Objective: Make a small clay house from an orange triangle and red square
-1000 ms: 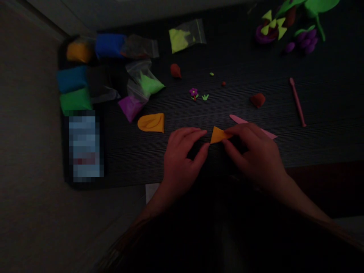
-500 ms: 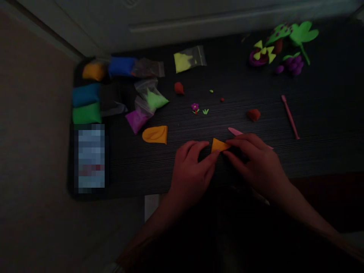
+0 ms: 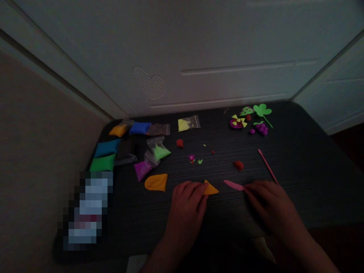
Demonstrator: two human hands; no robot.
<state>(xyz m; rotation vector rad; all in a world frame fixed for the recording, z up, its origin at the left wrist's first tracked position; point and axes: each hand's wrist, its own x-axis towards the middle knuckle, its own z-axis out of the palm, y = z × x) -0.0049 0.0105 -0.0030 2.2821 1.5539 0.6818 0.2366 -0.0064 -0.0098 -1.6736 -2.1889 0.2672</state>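
A flat orange triangle of modeling clay [image 3: 211, 189] lies on the dark table, its left end pinched under the fingers of my left hand [image 3: 187, 201]. My right hand [image 3: 270, 199] has its thumb and fingertips closed on a pink clay knife [image 3: 233, 185], whose blade points left toward the triangle without touching it. The knife's other end is hidden by the hand. Left of my left hand lies a flat orange clay piece [image 3: 157, 182], rounded on one side and straight on the other. A red clay lump [image 3: 239, 165] sits beyond the knife.
Clay bags, including a purple one [image 3: 143, 169] and a blue one [image 3: 140, 128], lie at left near a blurred-out device [image 3: 90, 212]. Tiny flower pieces [image 3: 191, 157] sit mid-table. Finished clay shapes, including purple grapes [image 3: 261, 129], stand back right, near a thin pink tool [image 3: 267, 165].
My right hand has let go of the orange triangle, moved right and taken hold of the pink knife. My left hand stays on the triangle. The camera has tilted up.
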